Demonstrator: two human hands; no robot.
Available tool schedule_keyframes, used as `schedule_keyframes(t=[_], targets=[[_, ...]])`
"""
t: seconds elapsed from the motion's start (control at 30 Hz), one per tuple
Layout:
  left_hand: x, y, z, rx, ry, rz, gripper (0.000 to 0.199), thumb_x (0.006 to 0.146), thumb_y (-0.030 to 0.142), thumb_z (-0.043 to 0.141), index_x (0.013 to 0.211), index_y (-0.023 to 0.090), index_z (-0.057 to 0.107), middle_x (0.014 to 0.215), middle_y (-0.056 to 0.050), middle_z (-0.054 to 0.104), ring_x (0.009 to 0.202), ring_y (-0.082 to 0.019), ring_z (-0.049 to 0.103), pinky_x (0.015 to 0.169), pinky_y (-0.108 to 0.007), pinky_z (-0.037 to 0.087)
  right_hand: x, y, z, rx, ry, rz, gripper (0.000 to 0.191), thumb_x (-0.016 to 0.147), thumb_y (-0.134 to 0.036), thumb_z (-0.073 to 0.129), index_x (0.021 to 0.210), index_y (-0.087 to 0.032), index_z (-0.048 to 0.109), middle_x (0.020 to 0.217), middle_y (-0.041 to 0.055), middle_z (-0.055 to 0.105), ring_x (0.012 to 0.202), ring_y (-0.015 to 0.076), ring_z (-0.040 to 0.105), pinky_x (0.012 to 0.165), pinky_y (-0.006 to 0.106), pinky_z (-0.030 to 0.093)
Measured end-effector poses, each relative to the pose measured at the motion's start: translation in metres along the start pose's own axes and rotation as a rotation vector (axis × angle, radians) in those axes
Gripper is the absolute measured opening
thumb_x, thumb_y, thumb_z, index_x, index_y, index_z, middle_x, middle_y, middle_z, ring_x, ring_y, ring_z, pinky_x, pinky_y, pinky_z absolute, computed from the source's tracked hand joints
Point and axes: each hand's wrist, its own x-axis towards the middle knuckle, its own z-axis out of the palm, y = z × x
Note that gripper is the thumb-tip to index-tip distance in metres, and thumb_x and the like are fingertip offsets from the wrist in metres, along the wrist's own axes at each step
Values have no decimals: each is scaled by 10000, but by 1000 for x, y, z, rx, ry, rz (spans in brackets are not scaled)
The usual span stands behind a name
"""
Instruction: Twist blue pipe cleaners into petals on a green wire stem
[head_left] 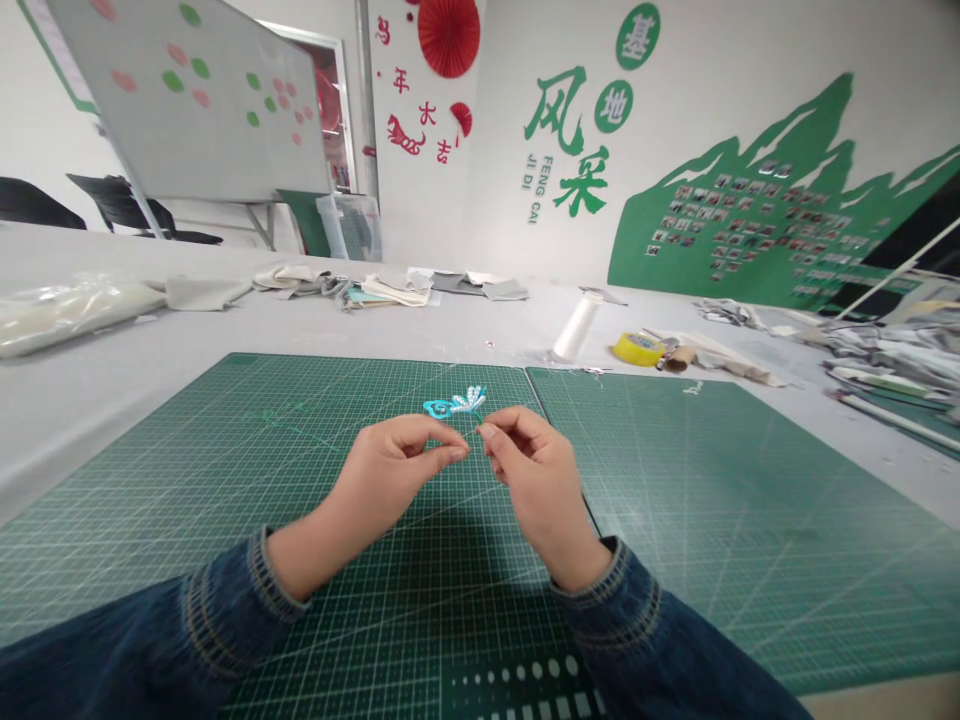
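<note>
1 blue-wht. flower (469,400) pinched in R hand (536,475), L hand (394,460) pressed tog., yel. tape (637,348), spool (579,325) behind mats (720,520)

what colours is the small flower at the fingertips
The small flower is white and bright blue, best seen in the head view.

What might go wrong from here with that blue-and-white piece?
1. The right hand seems to pinch the blue-and-white piece only by its thin stem, so it might twist or slip.
2. The left hand is close by, fingertips pinched; a stray nudge could bend the piece's light-blue end.
</note>
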Motion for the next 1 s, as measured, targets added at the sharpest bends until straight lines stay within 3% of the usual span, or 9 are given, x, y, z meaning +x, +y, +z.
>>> schedule_keyframes(t=[0.27,0.4,0.53,0.77,1.0], targets=[[-10,5,-10,530,28,436,174,939,245,540,946,219,711,760,-16,655,698,-137,578,661,-260,430,-2,2,2,-361,12,-269,116,902,-209,559,820,-220,641,769,6,628,715,163,573,666,298,435],[-11,8,-18,783,42,531,220,962,240,478,969,228,698,713,-12,594,660,-139,512,617,-270,375,-3,3,2,-474,-51,-385,156,928,-191,509,836,-224,632,792,23,625,752,178,573,695,314,434],[-7,12,-28,886,8,585,251,966,226,444,970,234,694,679,-4,534,636,-142,455,578,-277,327,-5,3,4,-622,-188,-457,197,956,-190,458,887,-216,640,819,49,626,775,191,566,708,328,441],[8,7,-46,744,-132,458,244,947,304,512,853,236,728,708,0,578,654,-127,523,553,-254,316,-6,7,4,-709,-369,-516,217,968,-203,467,907,-205,675,880,62,674,846,198,596,762,337,456],[24,-7,-50,283,-181,156,135,828,300,664,739,245,749,731,-4,682,695,-144,606,656,-250,428,-5,-4,4,-433,-454,-392,160,899,-178,592,795,-243,695,783,-6,665,762,161,602,723,309,448]])
